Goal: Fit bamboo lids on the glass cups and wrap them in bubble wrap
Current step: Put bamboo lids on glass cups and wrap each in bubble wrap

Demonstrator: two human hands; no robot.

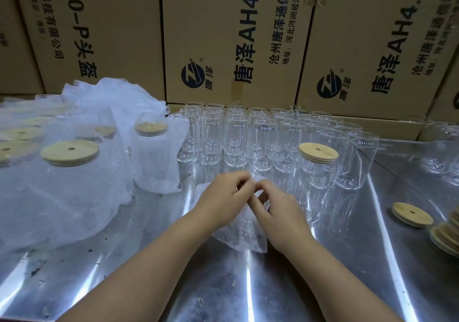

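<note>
My left hand (223,197) and my right hand (280,210) meet at the middle of the metal table (149,259), both pinching the top edge of a bubble wrap piece (241,237) that lies under them. Behind the hands stand several rows of bare glass cups (236,138). One glass cup with a bamboo lid (318,152) stands at the right front of the rows. At the left are wrapped cups with bamboo lids (70,152) showing on top. A loose bamboo lid (412,214) lies at the right, beside a stack of lids (447,234).
Big printed cardboard boxes (236,36) form a wall behind the table. A heap of bubble wrap (111,98) rises at the back left. More glass cups (439,145) stand at the far right.
</note>
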